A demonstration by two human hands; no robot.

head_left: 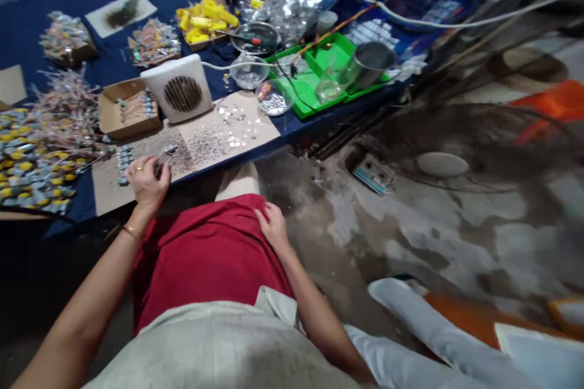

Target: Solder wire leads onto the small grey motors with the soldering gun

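My left hand is over the front edge of a cardboard sheet, its fingers curled. Between thumb and fingers are thin wires leading to a small silver motor-like part; the grip is partly hidden. Just left of the fingers stands a short row of similar silver parts. My right hand rests at my lap, fingers bent on the edge of a red cloth. Behind the left hand, a cardboard box holds wired parts, beside a white box-shaped fan with a round dusty grille.
Wired parts with yellow caps are heaped at left. Yellow pieces, small bowls and a green tray with a metal cup stand farther back. A large floor fan and another person's legs are at right.
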